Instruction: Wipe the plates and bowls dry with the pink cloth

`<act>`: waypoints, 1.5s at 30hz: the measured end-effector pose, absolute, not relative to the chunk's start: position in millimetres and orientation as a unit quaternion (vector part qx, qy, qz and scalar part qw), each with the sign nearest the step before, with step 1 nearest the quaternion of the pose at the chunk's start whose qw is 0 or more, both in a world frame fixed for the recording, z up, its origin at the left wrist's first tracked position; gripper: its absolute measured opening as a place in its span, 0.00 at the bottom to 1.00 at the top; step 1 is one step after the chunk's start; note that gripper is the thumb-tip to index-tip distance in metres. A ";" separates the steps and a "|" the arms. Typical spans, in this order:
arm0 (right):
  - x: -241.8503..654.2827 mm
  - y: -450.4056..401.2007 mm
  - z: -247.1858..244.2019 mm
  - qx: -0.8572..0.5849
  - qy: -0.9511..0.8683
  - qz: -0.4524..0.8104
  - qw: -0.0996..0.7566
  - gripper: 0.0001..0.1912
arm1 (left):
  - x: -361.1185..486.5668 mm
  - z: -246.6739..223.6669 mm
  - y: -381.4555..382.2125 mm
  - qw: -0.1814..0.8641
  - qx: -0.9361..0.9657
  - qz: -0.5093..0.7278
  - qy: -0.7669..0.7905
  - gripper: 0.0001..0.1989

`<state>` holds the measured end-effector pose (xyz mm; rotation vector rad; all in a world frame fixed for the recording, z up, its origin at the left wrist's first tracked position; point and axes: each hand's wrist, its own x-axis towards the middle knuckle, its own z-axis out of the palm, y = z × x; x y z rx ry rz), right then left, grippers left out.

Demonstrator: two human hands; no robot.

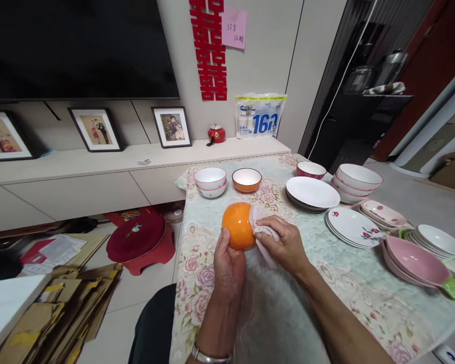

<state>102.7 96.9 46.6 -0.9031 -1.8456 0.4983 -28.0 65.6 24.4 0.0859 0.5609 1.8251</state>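
An orange bowl (236, 227) is held above the table with its glossy outside showing. My left hand (229, 263) grips it from below, thumb on its lower left side. My right hand (282, 241) pinches a pale pink cloth (261, 225) against the bowl's right side. Just behind stand an orange bowl with a white inside (246, 178) and two stacked white bowls with red rims (210, 179).
On the flowered tablecloth (200, 283), to the right, are stacked white plates (313, 192), flower-patterned plates (351, 227), red-rimmed bowls (358, 178) and pink dishes (417, 259). A red stool (140, 240) and flattened cardboard (68, 303) lie left of the table.
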 end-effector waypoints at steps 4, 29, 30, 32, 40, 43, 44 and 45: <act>102.1 93.3 50.1 -0.331 -0.716 0.268 0.553 0.09 | -25.8 27.5 64.4 0.573 0.088 0.778 0.243 0.12; 126.2 120.5 39.0 -0.396 -0.639 0.371 0.545 0.17 | -27.4 27.7 52.0 0.500 0.413 0.626 0.433 0.16; 123.9 117.3 41.0 -0.394 -0.648 0.361 0.543 0.17 | -28.4 27.9 52.9 0.498 0.402 0.641 0.424 0.15; 119.2 111.5 44.5 -0.397 -0.661 0.333 0.543 0.16 | -29.8 27.8 54.9 0.495 0.385 0.667 0.402 0.13; 104.6 99.2 46.8 -0.398 -0.726 0.100 0.551 0.10 | -25.2 10.9 62.3 0.504 0.279 0.706 0.412 0.20; 103.7 100.3 44.9 -0.384 -0.743 0.008 0.548 0.08 | -19.9 5.9 62.1 0.520 0.241 0.703 0.421 0.24; 103.8 101.1 44.3 -0.384 -0.744 -0.011 0.548 0.08 | -18.4 5.5 61.8 0.530 0.240 0.699 0.416 0.23; 104.0 101.9 43.8 -0.384 -0.744 -0.023 0.547 0.08 | -17.1 5.7 61.5 0.541 0.239 0.693 0.411 0.23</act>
